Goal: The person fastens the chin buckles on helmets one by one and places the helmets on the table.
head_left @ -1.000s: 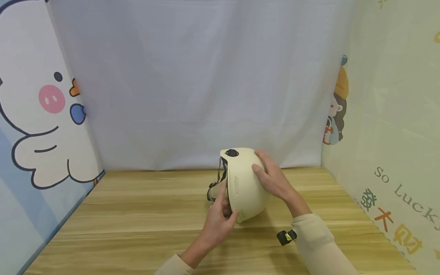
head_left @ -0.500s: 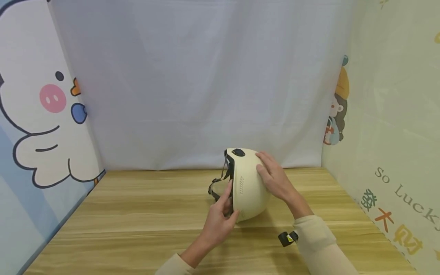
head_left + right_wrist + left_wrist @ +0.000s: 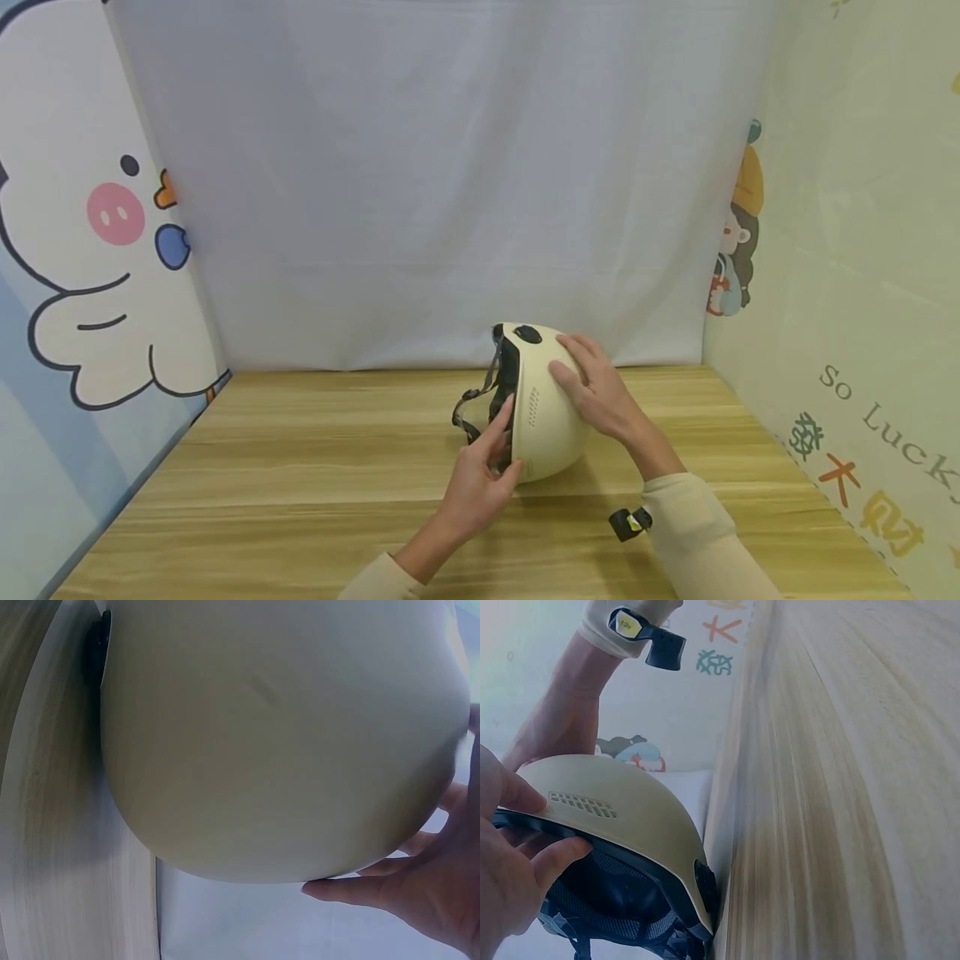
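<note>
1. Cream, smooth-shelled helmet (image 3: 555, 425), tipped on the wood-grain table (image 3: 337, 467), opening leftward.
2. Left hand (image 3: 474, 490) pinches its rim; right hand (image 3: 602, 395) lies spread over the dome.
3. Apparent step: orienting it; further turning would call for coordinated hands.

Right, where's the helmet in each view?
Head: helmet just right of centre, lower half.
Left wrist: helmet lower left, its open side facing down.
Right wrist: helmet fills the upper middle, cut off at top.
Shared landmark: wooden tabletop, right side in left wrist, left edge in right wrist.
</note>
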Demonstrator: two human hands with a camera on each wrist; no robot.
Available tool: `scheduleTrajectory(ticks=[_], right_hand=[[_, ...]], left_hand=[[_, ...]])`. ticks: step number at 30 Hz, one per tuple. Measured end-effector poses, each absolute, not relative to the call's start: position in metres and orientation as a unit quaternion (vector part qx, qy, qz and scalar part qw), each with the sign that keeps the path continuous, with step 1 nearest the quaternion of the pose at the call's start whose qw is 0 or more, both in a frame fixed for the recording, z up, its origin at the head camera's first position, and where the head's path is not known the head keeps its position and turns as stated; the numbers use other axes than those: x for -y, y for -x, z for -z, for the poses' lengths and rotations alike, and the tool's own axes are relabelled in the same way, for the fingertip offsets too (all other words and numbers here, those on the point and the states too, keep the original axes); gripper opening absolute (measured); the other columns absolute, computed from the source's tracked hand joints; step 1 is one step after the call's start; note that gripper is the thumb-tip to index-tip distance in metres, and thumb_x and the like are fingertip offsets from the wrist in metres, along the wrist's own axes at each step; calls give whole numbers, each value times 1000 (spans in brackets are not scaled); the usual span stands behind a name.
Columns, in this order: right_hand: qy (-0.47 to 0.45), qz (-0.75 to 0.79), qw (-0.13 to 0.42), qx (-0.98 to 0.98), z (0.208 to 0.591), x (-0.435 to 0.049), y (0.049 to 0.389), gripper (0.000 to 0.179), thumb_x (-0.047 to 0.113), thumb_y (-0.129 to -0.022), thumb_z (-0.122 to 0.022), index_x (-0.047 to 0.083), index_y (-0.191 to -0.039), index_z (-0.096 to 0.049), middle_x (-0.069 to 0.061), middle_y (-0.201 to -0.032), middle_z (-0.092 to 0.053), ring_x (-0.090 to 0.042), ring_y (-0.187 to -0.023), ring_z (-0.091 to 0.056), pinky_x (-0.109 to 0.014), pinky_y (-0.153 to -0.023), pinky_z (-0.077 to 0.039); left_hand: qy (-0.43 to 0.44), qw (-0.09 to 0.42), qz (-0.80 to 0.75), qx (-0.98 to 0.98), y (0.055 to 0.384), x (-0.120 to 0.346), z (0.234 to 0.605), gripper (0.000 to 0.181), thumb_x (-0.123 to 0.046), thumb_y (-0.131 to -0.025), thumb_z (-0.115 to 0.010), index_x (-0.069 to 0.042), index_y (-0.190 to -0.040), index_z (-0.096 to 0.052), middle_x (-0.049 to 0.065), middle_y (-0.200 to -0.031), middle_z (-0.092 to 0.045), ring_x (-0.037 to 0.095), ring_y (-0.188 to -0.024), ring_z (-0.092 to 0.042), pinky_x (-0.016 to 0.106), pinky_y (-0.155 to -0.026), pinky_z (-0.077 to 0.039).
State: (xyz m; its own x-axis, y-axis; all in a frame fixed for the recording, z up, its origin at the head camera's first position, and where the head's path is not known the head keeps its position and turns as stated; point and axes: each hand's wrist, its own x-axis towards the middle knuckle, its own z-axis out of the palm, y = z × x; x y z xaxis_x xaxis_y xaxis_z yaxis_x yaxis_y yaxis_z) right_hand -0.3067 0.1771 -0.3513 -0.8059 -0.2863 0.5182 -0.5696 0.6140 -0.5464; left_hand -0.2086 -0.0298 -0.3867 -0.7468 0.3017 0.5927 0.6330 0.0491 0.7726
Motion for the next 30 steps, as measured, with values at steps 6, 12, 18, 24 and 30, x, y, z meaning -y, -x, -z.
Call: scheduleTrajectory(ticks=[6,12,18,24,30], right_hand=[[-241,-355,187,884,353,-175,306,63,48,-94,-45,9,-143,-34,-15,-143,-29,-35,-126,-33,-56,-95,-33],[-247,-356,187,882,352,-175,306,64,45,-95,-43,4,-143,-30,-18,-146,-27,-34,-132,-26,-56,-100,-25],[-245,-363,181,880,351,-178,305,64,45,-96,-43,5,-143,-29,-17,-146,-28,-33,-132,-27,-55,-101,-25],[-243,-360,186,881,354,-182,305,61,44,-97,-42,7,-144,-30,-15,-146,-27,-32,-133,-24,-55,-102,-23],[-233,-358,185,885,354,-182,302,62,45,-97,-40,7,-145,-29,-16,-148,-24,-33,-134,-22,-54,-103,-22]], left_hand=[[326,136,607,712,209,30,389,75,20,-80,-55,-1,-146,-24,25,-122,-54,31,-106,-57,17,-38,-34],[326,150,605,710,220,28,404,77,19,-80,-56,-9,-147,-27,21,-126,-53,30,-105,-57,20,-37,-37],[311,157,606,715,230,26,416,78,13,-81,-60,-20,-146,-32,12,-119,-60,19,-101,-61,22,-37,-38],[298,146,609,720,230,25,418,66,6,-86,-60,-18,-143,-37,10,-121,-58,19,-104,-59,23,-53,-51],[308,162,583,734,221,24,405,60,7,-87,-58,-3,-142,-36,17,-116,-60,28,-96,-62,21,-49,-47]])
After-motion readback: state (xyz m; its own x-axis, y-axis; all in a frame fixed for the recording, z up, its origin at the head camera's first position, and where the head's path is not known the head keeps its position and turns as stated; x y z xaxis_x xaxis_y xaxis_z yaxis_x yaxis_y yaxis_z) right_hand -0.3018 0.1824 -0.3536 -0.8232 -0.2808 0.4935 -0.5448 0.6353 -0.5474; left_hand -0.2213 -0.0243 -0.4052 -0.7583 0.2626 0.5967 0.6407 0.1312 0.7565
